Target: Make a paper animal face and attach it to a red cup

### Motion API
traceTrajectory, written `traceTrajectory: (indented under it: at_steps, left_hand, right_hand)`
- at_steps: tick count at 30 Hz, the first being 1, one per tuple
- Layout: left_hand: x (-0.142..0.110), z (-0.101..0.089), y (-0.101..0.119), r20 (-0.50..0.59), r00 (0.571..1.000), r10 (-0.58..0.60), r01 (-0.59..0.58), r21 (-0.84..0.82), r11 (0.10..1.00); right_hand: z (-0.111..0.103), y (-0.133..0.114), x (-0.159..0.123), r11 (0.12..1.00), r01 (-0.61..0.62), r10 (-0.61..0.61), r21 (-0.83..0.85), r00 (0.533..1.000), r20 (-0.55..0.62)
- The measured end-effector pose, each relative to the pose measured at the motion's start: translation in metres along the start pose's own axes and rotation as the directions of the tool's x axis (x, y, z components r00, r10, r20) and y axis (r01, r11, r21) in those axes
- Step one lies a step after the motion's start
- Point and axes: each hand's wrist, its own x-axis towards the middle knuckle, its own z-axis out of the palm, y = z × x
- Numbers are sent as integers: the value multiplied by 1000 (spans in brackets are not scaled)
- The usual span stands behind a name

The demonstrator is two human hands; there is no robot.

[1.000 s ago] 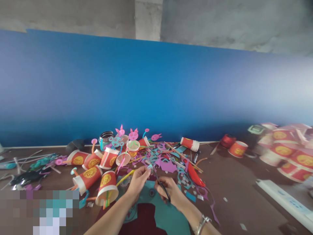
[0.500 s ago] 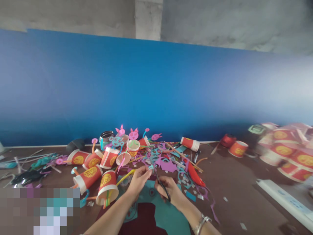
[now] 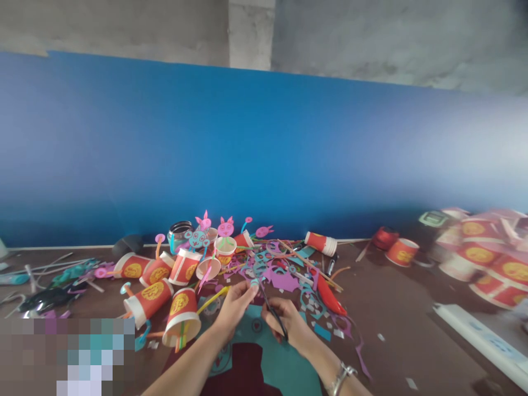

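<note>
Between the thumb and fingers of my left hand [image 3: 236,303] is a small light-blue paper piece [image 3: 254,282]. My right hand [image 3: 289,322] is closed round the black handles of a pair of scissors [image 3: 277,317], whose blades point up and left toward that piece. Whether the blades touch the paper I cannot tell. Below both hands lies a teal paper sheet [image 3: 284,360] with a small round heart drawing on it. Just beyond are purple paper scraps [image 3: 280,278] with cut-out shapes.
Red paper cups [image 3: 181,308] lie at the left, some with straws. Pink and blue paper animal heads [image 3: 225,226] stand behind them. A red tool-like object [image 3: 330,296] lies right of the scraps. A white power strip [image 3: 482,341] and piled cups [image 3: 480,253] are farther right.
Both hands keep almost the same place and grip. The small paper piece and scissor blades have shifted only slightly.
</note>
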Motion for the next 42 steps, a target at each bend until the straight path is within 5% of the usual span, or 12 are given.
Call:
traceTrajectory:
  at_steps: [7,42]
  left_hand:
    - [-3,3,9,57,998,-29,31,-46,998]
    - [1,-4,2,-14,999,-32,32,-20,999]
  right_hand:
    - [0,5,1,999,5,-7,46,999,37]
    - [-1,-6,-4,1000,-10,10,15,1000,10]
